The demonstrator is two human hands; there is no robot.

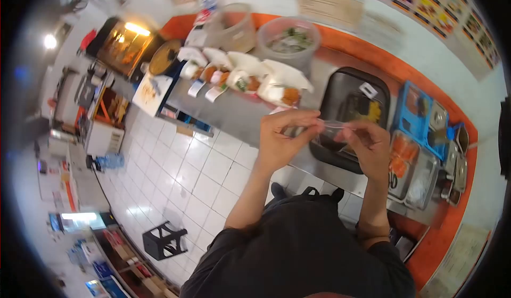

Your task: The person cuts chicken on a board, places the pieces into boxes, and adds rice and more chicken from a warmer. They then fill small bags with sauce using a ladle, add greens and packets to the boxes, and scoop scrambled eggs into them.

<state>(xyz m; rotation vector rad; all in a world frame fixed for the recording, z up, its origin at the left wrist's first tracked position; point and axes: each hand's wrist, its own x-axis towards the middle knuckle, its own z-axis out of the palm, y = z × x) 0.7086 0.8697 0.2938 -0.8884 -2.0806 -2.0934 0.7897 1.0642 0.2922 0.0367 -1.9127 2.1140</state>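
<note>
Between my two hands a thin, clear piece of plastic (334, 124), which looks like a small plastic bag, is stretched at chest height. My left hand (285, 138) pinches one end with thumb and fingertips. At the other end my right hand (368, 144) is closed in a similar pinch. Below and beyond them a black tray (332, 98) holds yellow food pieces (374, 111) and a small white label (368, 90). Several opened white takeaway boxes (274, 79) with rice and fried food stand in a row to the left of the tray.
Two clear tubs (290, 45) stand against the wall, one with greens. Right of the tray are a blue container (412, 111), orange food in a clear container (403, 151) and metal trays. A lit display case (123, 47) is far left; a black stool (164, 240) stands on the tiled floor.
</note>
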